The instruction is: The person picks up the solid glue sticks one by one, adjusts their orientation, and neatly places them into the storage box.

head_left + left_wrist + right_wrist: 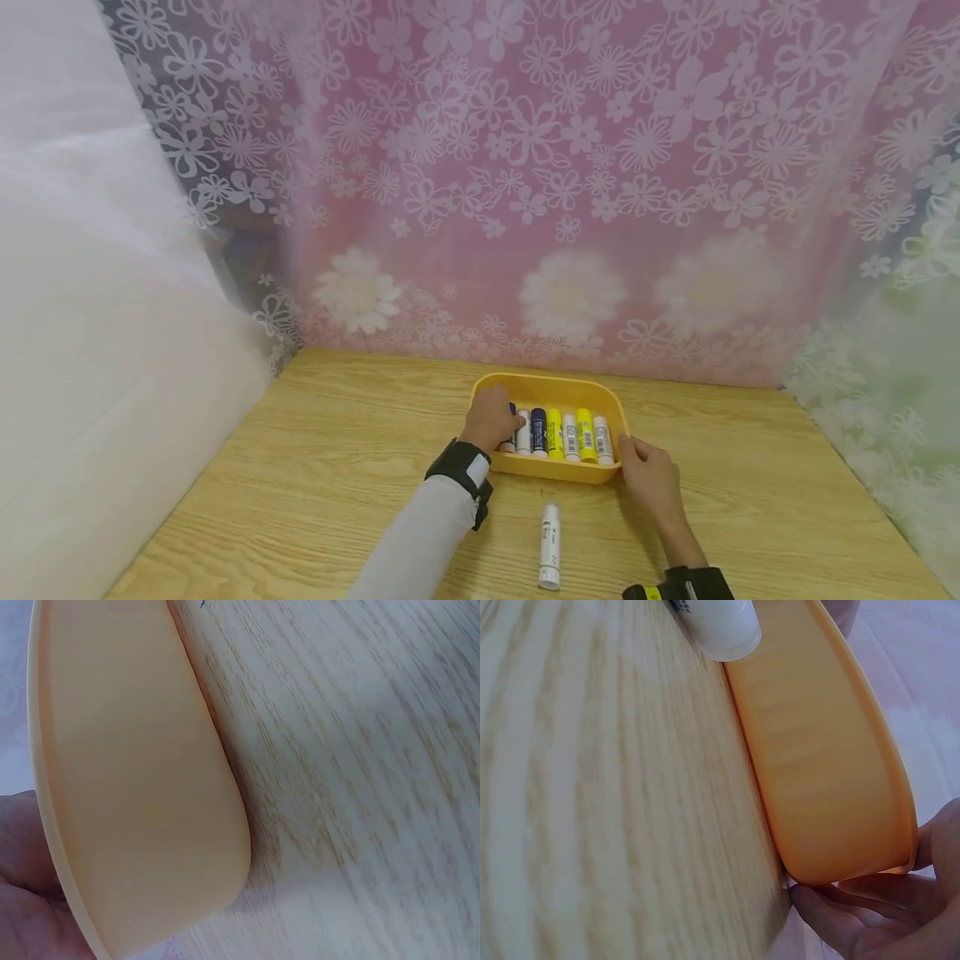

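Observation:
A yellow plastic tray [551,471] sits on the table, holding a row of glue sticks with white, yellow and dark blue bodies. My left hand [491,419] reaches in at the tray's left end. Its thumb lies across a dark blue glue stick [508,447] there, while most of the other fingers are hidden; in the left wrist view part of this hand [30,892] shows behind the rim. My right hand [651,477] grips the tray's right front corner, thumb at the rim and fingers under it in the right wrist view. A white glue stick [550,550] lies in front of the tray.
The wood-grain table [337,467] reaches back to a pink flowered curtain [465,208]. A white sheet [112,333] hangs along the left side, and a pale flowered curtain [892,375] along the right.

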Motion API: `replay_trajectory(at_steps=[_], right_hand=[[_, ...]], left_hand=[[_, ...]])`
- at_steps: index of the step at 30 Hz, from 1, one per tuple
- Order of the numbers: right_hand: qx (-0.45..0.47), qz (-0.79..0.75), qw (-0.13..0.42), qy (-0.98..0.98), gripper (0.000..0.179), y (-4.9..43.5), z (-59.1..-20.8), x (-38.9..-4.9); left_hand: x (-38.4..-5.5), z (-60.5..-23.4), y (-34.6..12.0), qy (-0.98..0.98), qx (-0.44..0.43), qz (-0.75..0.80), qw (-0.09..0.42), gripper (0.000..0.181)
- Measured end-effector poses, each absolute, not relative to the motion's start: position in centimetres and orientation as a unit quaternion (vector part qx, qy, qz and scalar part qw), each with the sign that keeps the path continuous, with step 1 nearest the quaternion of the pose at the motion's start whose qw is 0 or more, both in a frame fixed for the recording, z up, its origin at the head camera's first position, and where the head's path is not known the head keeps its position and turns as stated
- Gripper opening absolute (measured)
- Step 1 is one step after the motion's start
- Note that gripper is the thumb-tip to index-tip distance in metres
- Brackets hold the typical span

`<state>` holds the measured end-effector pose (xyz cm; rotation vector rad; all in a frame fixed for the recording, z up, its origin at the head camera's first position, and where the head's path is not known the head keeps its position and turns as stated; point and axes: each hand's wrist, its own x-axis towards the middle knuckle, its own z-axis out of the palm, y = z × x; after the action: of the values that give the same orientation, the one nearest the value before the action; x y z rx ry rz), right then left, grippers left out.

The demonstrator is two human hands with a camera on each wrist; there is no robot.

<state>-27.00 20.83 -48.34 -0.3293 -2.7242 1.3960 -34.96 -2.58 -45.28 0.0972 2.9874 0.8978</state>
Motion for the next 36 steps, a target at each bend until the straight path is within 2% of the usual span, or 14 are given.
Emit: replay_trajectory(at_steps=[15,31,36], right_hand=[[-0.105,0.451,0.032,-0.886,0.06,20.82,-48.31,-26.84],[-0.107,0.448,0.041,-0.887,0.055,20.62,-48.11,-26.91],[-0.11,0.446,0.043,-0.887,0.056,20.77,-48.29,-26.93]], left_hand=[[-34.73,-44.99,-2.52,0.956,0.02,0.29,0.039,0.026],[-34.68,-45.09,-2.87,0.962,0.06,0.266,0.03,0.029],[-34.79,-44.92,-2.82,0.96,0.055,0.271,0.045,0.028]])
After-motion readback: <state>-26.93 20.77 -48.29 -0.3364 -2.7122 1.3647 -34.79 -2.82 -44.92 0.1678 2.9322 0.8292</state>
